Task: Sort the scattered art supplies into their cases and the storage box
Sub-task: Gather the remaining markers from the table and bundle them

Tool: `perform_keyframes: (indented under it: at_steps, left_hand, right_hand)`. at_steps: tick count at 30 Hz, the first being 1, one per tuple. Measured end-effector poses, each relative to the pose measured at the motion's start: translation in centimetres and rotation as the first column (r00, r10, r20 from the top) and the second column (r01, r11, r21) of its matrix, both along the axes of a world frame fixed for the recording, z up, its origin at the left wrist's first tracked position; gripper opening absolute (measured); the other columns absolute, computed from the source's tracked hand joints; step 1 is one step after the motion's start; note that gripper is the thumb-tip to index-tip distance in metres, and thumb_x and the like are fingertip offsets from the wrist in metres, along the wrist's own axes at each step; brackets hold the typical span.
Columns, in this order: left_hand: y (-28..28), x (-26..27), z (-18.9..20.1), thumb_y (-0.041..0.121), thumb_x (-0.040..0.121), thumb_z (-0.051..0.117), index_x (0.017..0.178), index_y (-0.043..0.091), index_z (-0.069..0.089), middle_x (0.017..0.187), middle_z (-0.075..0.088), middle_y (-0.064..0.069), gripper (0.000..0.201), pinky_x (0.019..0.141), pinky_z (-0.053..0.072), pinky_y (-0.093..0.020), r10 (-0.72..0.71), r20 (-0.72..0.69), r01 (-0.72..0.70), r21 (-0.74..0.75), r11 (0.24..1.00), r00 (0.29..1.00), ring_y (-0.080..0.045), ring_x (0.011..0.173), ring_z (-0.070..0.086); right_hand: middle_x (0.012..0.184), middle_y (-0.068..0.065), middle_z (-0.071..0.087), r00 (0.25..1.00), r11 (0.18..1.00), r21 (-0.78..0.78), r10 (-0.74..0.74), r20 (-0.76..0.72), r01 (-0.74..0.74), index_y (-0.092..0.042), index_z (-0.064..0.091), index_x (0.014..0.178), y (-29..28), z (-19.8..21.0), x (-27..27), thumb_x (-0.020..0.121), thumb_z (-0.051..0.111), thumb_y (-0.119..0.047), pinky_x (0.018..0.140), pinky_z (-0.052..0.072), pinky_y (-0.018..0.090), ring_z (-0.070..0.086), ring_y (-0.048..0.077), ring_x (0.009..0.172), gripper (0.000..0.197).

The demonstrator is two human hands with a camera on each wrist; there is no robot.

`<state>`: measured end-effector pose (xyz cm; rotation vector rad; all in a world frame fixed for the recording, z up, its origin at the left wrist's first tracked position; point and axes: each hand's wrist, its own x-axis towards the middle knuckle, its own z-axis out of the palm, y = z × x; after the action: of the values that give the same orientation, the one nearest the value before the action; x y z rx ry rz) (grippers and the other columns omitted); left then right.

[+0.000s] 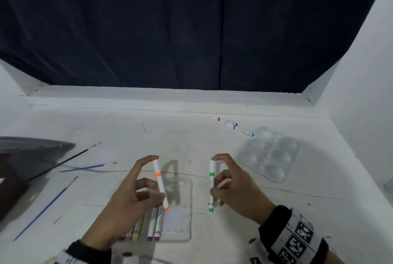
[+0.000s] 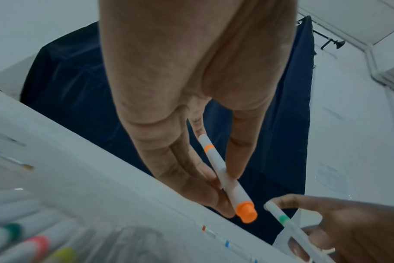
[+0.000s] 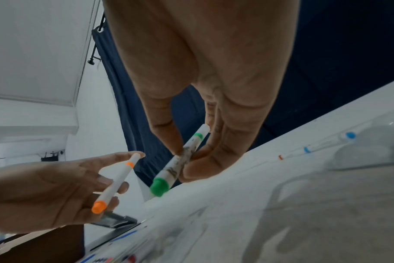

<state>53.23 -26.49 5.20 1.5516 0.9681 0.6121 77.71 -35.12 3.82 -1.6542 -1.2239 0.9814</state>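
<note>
My left hand (image 1: 136,191) pinches an orange-capped white marker (image 1: 160,185) between thumb and fingers, tilted above a clear marker case (image 1: 180,221) that holds several markers (image 1: 153,229). In the left wrist view the orange marker (image 2: 225,179) runs down between the fingertips. My right hand (image 1: 231,187) grips a green-capped marker (image 1: 211,185) nearly upright, its lower cap just above the table to the right of the case. The right wrist view shows the green marker (image 3: 178,165) with a smudged barrel. A red marker (image 1: 227,121) and a blue marker (image 1: 243,130) lie far right.
Three paintbrushes lie at the left: a black one (image 1: 63,160), a short blue one (image 1: 87,167) and a long blue one (image 1: 45,206). A dark storage box (image 1: 25,157) sits at the left edge. A clear plastic palette (image 1: 269,155) rests at the right.
</note>
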Motion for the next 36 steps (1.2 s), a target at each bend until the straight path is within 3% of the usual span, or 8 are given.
perform_keyframes:
  at_steps: [3,6,9,19,24,28,33,36]
  left_hand:
    - [0.6,-1.6,-1.4,0.002,0.082,0.078,0.135,0.049,0.046,0.083,0.065,-0.019,0.078,0.072,0.052,-0.028,-0.064,-0.085,0.066,0.02,0.998,0.994,-0.03,0.072,0.064]
    - [1.3,-2.2,-2.4,0.008,0.081,0.081,0.134,0.051,0.045,0.083,0.069,-0.015,0.077,0.085,0.058,-0.038,-0.156,-0.194,0.175,0.088,0.981,0.969,-0.029,0.079,0.068]
    - [1.6,-2.2,-3.2,0.013,0.079,0.082,0.13,0.054,0.045,0.083,0.071,-0.005,0.075,0.084,0.058,-0.034,-0.228,-0.307,0.279,0.134,0.951,0.924,-0.016,0.075,0.068]
    - [1.4,-0.8,-4.0,0.032,0.076,0.086,0.143,0.036,0.04,0.074,0.064,0.008,0.081,0.065,0.049,-0.014,-0.284,-0.539,0.455,0.216,0.864,0.793,-0.001,0.068,0.062]
    - [2.0,-0.7,-3.7,0.055,0.071,0.082,0.154,0.034,0.026,0.117,0.057,0.011,0.103,0.087,0.04,-0.02,-0.226,-0.718,0.532,0.231,0.815,0.658,-0.008,0.106,0.051]
    - [2.4,-0.6,-3.3,0.059,0.072,0.079,0.152,0.036,0.028,0.112,0.045,0.014,0.097,0.089,0.039,-0.024,-0.183,-0.76,0.553,0.263,0.79,0.624,-0.008,0.106,0.045]
    - [3.1,-0.5,-3.5,0.06,0.074,0.076,0.15,0.032,0.035,0.124,0.042,0.009,0.09,0.097,0.04,-0.03,-0.163,-0.838,0.659,0.273,0.701,0.52,-0.009,0.109,0.031]
    - [3.2,-0.3,-3.6,0.062,0.072,0.077,0.146,0.033,0.039,0.129,0.045,0.009,0.088,0.098,0.039,-0.034,-0.139,-0.856,0.677,0.284,0.679,0.498,-0.012,0.114,0.034]
  right_hand:
    - [0.077,0.005,0.063,0.999,0.999,-0.008,0.036,0.001,-0.036,-0.036,0.047,0.113,0.3,-0.7,-2.8,0.074,0.067,-0.001,0.055,0.055,0.027,0.068,0.03,0.059,0.057]
    - [0.076,0.007,0.065,0.999,0.999,-0.024,0.047,0.011,-0.046,-0.037,0.046,0.109,0.5,-1.7,-5.0,0.073,0.069,-0.004,0.058,0.057,0.032,0.067,0.024,0.058,0.055]
    - [0.076,0.008,0.067,0.999,0.999,-0.035,0.042,0.025,-0.041,-0.038,0.045,0.106,0.6,-2.6,-6.4,0.073,0.071,-0.007,0.063,0.058,0.035,0.065,0.017,0.058,0.052]
    - [0.081,0.015,0.072,0.992,0.973,-0.195,0.127,0.0,-0.125,-0.021,0.045,0.112,2.4,-2.9,-7.7,0.076,0.079,-0.001,0.066,0.062,0.042,0.072,0.034,0.071,0.053]
    - [0.088,0.009,0.074,0.97,0.95,-0.256,0.213,0.119,-0.177,-0.014,0.048,0.131,3.3,-2.4,-7.7,0.078,0.079,-0.006,0.052,0.055,0.023,0.071,0.016,0.061,0.062]
    - [0.101,-0.002,0.067,0.889,0.948,-0.249,0.283,0.361,-0.2,-0.017,0.048,0.138,3.7,-1.9,-7.5,0.076,0.084,-0.023,0.061,0.044,0.011,0.058,0.003,0.073,0.072]
    - [0.122,-0.002,0.055,0.719,0.936,-0.241,0.353,0.598,-0.258,-0.018,0.053,0.13,3.4,-2.2,-7.7,0.072,0.083,-0.043,0.088,0.042,0.028,0.048,0.014,0.105,0.07]
    - [0.117,-0.002,0.056,0.663,0.925,-0.263,0.379,0.645,-0.273,-0.019,0.058,0.121,3.3,-2.6,-8.1,0.068,0.083,-0.049,0.087,0.041,0.03,0.048,0.017,0.105,0.066]
